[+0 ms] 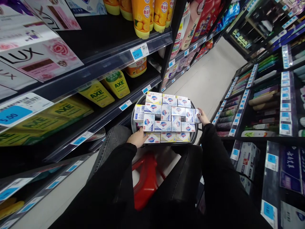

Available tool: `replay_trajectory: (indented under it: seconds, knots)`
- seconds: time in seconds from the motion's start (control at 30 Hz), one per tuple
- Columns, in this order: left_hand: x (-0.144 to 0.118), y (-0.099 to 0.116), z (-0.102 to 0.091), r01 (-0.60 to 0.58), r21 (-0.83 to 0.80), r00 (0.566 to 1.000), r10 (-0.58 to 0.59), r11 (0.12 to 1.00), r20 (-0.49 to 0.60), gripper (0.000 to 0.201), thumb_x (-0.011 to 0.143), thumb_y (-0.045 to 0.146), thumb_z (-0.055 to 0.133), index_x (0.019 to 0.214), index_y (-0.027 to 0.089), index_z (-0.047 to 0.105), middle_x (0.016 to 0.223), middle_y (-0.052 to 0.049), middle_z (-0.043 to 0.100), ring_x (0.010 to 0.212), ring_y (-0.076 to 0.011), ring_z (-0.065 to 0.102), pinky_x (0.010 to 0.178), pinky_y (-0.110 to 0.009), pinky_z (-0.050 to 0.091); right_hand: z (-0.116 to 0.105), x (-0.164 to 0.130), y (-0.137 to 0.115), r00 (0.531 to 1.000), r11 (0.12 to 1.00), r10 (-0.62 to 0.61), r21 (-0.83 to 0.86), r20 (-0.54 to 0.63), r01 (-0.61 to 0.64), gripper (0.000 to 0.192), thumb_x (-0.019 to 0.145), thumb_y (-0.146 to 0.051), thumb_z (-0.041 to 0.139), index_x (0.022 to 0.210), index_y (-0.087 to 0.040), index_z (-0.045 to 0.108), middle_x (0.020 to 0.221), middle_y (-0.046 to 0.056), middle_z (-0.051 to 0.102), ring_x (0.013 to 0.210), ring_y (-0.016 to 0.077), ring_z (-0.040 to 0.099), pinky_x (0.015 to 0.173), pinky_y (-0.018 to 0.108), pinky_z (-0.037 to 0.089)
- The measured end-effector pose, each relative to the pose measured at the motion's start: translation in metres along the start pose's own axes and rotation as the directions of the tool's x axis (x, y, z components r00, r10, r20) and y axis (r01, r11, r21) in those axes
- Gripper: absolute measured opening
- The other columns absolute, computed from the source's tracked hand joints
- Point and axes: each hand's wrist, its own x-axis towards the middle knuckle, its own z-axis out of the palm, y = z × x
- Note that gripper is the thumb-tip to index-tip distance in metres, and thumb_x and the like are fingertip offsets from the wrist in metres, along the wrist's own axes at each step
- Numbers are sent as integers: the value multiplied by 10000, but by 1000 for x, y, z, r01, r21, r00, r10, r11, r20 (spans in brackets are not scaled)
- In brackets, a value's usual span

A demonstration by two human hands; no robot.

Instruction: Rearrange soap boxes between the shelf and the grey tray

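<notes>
White soap boxes (pixel 162 126) with blue and red logos are stacked in rows over a dark oval-rimmed container (pixel 195 135) in front of my knees. Small gaps show between some of the boxes. At the near left corner, my left hand (pixel 137 138) has its fingers pressed against a soap box (pixel 152 138) in the front row. Across the stack, my right hand (pixel 203 117) grips the end of another soap box (pixel 197 115) at the right edge. Part of its fingers is hidden behind that box.
Shelves on my left hold pink LUX boxes (pixel 40 58), yellow AXE bottles (pixel 116 83) and orange bottles (pixel 141 17). A red plastic stool (pixel 147 181) stands between my legs. Shelves with toothpaste-like packs (pixel 262 101) line the right, beyond the pale aisle floor (pixel 209 74).
</notes>
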Motion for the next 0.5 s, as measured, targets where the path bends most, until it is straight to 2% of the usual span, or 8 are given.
replay_trajectory:
  seconds: [0.13, 0.2, 0.27, 0.33, 0.4, 0.47, 0.5]
  knots:
    - [2, 0, 1, 1, -1, 1000, -1, 1000, -2, 468, 961, 405, 400, 1270, 57, 442, 1231, -236, 630, 1122, -332, 627, 887, -379, 480, 2, -8, -7, 1000, 1000, 3, 8, -21, -3, 675, 666, -290, 497, 1334, -190, 502, 1355, 116, 539, 1212, 248, 512, 1079, 446, 392]
    - [3, 1, 2, 9, -9, 1000, -9, 1000, -15, 467, 961, 396, 408, 1280, 56, 440, 1233, -237, 629, 1123, -323, 630, 887, -375, 482, 0, -15, -17, 999, 999, 12, 31, -38, -10, 683, 671, -306, 509, 1344, -192, 493, 1320, 121, 565, 1170, 242, 538, 1054, 457, 415]
    - [-1, 1, 3, 23, -24, 1000, -24, 999, -20, 463, 957, 370, 429, 1293, 51, 435, 1229, -234, 633, 1125, -313, 632, 893, -369, 483, -4, -25, -37, 993, 999, 13, 43, -120, -8, 689, 695, -333, 518, 1360, -152, 477, 1257, 151, 596, 1087, 242, 583, 1002, 465, 455]
    - [-6, 2, 3, 41, -47, 999, -42, 998, -16, 465, 946, 343, 458, 1304, 47, 435, 1223, -226, 637, 1125, -304, 634, 899, -359, 484, -8, -37, -71, 957, 998, -53, 3, -284, 57, 649, 747, -380, 514, 1330, -95, 501, 1242, 201, 592, 1042, 253, 611, 965, 462, 478]
    - [-11, 1, 3, 53, -75, 998, -54, 996, -19, 482, 933, 338, 485, 1318, 53, 437, 1231, -221, 633, 1129, -300, 631, 906, -351, 486, -10, -52, -121, 879, 976, -216, -54, -425, 213, 569, 797, -413, 504, 1275, -108, 547, 1254, 209, 587, 1037, 265, 619, 939, 478, 488]
    - [-12, -2, 5, 54, -105, 998, -57, 993, -30, 504, 914, 345, 506, 1325, 60, 447, 1232, -223, 630, 1141, -307, 624, 923, -360, 483, -5, -73, -187, 808, 900, -431, -129, -402, 416, 493, 838, -428, 522, 1243, -152, 575, 1208, 180, 620, 983, 256, 634, 907, 481, 501]
    - [-11, -5, 6, 51, -125, 997, -57, 991, -43, 510, 903, 342, 510, 1327, 64, 453, 1227, -227, 630, 1148, -313, 620, 933, -371, 480, 0, -85, -224, 768, 839, -541, -157, -341, 521, 462, 856, -424, 533, 1246, -181, 578, 1175, 156, 638, 962, 247, 640, 907, 476, 501]
